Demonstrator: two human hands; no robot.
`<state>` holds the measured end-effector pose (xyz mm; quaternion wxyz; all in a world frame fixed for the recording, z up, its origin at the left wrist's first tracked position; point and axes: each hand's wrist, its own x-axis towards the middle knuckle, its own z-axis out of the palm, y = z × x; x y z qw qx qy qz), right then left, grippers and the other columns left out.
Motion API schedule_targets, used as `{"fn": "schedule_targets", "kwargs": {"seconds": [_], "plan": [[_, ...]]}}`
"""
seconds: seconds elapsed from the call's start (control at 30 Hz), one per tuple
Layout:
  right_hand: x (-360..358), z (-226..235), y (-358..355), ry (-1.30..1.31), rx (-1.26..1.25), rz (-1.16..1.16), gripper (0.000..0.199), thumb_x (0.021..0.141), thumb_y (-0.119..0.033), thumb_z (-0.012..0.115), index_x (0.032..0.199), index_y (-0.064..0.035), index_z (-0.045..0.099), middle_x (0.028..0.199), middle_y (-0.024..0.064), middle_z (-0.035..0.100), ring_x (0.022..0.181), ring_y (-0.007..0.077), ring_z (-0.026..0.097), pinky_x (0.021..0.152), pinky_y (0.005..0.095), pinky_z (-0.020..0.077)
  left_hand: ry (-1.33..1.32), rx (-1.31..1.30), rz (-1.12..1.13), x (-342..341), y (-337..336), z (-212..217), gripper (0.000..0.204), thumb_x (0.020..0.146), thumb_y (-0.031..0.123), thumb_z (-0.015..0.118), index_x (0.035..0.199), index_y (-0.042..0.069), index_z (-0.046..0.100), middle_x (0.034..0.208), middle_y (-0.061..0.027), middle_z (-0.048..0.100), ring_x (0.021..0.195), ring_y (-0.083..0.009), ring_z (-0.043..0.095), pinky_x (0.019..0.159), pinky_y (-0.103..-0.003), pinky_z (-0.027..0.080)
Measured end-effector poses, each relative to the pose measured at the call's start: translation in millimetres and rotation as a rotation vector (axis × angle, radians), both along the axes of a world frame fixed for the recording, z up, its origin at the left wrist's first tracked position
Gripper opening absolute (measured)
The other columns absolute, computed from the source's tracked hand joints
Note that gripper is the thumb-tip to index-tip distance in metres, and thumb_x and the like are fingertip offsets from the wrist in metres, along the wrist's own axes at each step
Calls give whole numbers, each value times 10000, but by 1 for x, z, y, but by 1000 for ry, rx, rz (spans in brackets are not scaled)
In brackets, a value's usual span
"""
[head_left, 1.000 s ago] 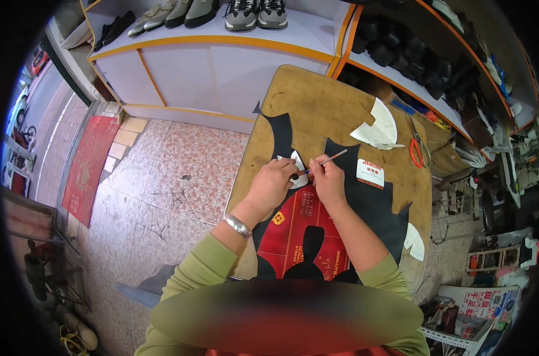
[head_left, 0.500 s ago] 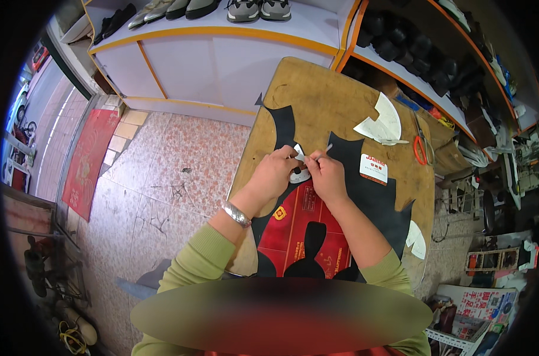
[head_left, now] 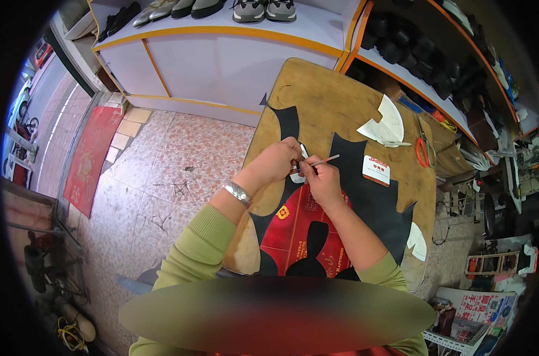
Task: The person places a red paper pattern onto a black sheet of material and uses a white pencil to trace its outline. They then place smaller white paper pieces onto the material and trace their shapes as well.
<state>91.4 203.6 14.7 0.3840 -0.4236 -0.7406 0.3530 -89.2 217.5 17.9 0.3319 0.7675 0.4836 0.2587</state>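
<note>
My left hand (head_left: 275,160) is closed on a small white pattern piece (head_left: 299,177), pressing it over the dark sheet material on the table. Its fingers cover much of the piece. In my right hand (head_left: 324,183) is a slim pen (head_left: 327,160), its shaft slanting up to the right and its tip end hidden by the fingers at the piece. Beneath both wrists spreads a red printed sheet (head_left: 293,222) with a black cut shape (head_left: 317,240) on it. A dark grey sheet (head_left: 370,199) with a notched outline extends to the right of my right hand.
The wooden table (head_left: 317,89) has rounded corners. On its right side are a white curved pattern (head_left: 388,121), orange-handled scissors (head_left: 422,152), a white card (head_left: 377,170) and another white pattern (head_left: 417,243). Shoe shelves (head_left: 222,38) stand beyond; a red mat (head_left: 91,160) lies by the doorway.
The pen has tipped over toward the right and shows more of its length. My left fingers have shifted slightly away from me on the white piece, and my right hand has turned a little.
</note>
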Motion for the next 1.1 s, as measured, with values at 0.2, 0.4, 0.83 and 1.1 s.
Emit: {"fn": "schedule_targets", "kwargs": {"seconds": [0.2, 0.4, 0.83, 1.1], "plan": [[0, -2, 1, -40, -2, 28, 202, 987, -182, 624, 904, 0, 650, 714, 79, 689, 617, 143, 639, 584, 275, 497, -41, -132, -47, -7, 18, 1, 314, 761, -125, 620, 1025, 3, 730, 1100, -94, 609, 902, -232, 642, 717, -316, 537], [-1, -3, 6, -135, 108, 65, 222, 993, -177, 618, 921, 29, 657, 700, 86, 681, 633, 130, 646, 608, 276, 505, 62, -210, -119, -5, 28, 22, 310, 772, -120, 595, 1020, 8, 729, 1071, -85, 604, 895, -237, 634, 694, -312, 536], [-17, 8, 11, 28, -182, -17, 200, 997, -164, 615, 891, 0, 661, 664, 27, 643, 531, 71, 549, 503, 239, 439, 174, -181, -104, -7, 25, 31, 321, 800, -103, 530, 1070, -48, 694, 1172, -131, 614, 1026, -294, 650, 851, -333, 533], [-14, -1, 15, 25, -128, -33, 207, 1002, -155, 595, 862, -13, 651, 661, 29, 636, 550, 70, 557, 509, 234, 436, 189, -148, -81, -8, 24, 16, 309, 808, -81, 564, 1058, 21, 716, 1176, -128, 620, 1016, -302, 642, 819, -342, 536]]}}
